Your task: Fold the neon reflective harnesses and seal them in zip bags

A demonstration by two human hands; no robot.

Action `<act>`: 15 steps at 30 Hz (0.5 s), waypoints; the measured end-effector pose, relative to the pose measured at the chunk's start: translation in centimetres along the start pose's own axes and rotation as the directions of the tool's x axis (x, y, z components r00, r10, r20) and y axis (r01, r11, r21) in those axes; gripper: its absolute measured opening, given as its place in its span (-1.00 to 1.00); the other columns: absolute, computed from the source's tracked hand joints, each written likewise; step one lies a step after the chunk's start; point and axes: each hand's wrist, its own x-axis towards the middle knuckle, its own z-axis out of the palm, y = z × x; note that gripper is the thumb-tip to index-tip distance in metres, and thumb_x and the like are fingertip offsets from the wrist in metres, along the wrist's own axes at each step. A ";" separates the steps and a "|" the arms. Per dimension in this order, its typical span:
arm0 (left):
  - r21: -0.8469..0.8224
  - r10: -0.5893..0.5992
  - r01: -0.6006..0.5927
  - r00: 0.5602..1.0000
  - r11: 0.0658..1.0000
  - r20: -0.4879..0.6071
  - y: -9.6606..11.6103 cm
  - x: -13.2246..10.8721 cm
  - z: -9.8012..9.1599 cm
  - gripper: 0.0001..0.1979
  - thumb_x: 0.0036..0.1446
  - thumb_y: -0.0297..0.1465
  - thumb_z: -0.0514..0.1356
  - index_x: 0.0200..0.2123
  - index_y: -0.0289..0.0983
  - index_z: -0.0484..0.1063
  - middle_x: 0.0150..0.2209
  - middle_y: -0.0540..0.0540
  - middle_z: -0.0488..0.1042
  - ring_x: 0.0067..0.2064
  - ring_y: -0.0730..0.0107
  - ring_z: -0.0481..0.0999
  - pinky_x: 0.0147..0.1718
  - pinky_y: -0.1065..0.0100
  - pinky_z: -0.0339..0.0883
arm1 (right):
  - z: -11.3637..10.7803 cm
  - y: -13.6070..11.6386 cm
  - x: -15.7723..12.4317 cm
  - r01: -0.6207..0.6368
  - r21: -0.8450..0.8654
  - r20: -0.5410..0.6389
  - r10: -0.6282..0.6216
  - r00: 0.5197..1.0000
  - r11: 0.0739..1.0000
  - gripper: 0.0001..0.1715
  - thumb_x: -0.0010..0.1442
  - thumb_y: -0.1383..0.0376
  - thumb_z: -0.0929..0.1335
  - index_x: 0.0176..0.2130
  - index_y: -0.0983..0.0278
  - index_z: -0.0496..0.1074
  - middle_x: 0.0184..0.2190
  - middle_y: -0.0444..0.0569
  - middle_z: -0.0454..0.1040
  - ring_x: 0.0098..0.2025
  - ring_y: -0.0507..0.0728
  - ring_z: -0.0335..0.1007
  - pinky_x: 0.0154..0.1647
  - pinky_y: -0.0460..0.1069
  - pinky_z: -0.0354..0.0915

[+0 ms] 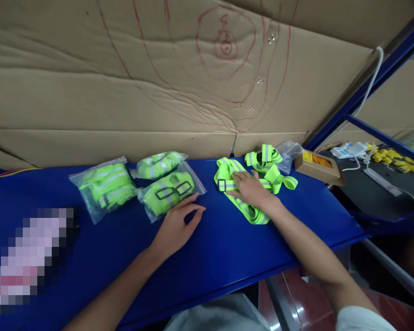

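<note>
My right hand (251, 189) rests on a neon-green reflective strap (253, 214) with grey stripes and a black buckle, its fingers curled over one band. Part of the strap is hidden beneath that hand. More loops of green strap (267, 156) lie just behind it. My left hand (177, 225) hovers at the front edge of a clear zip bag (170, 193) holding a folded green strap with two black buckles. Its thumb and fingers are apart with nothing between them; I cannot tell whether its fingertips touch the bag.
Two more bagged green straps, a left bag (106, 186) and a rear bag (160, 164), lie on the blue table (224, 257). An empty clear bag (290, 151) and an open cardboard box (319, 168) sit at right. A cardboard wall (158, 101) stands behind. A pixelated object (31, 257) lies left.
</note>
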 end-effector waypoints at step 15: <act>-0.445 -0.135 0.317 0.909 0.838 0.393 0.1 -1.0 -1.0 -0.38 -0.24 -0.31 0.58 -0.03 -0.21 0.57 0.04 -0.16 0.62 0.15 -0.09 0.55 0.18 -0.03 0.42 | 0.4 -11.1 -5.7 0.562 -0.001 -0.372 -0.522 0.768 0.827 -0.59 0.47 0.37 0.19 0.22 0.29 0.39 0.25 0.12 0.45 0.30 0.21 0.32 0.37 0.15 0.09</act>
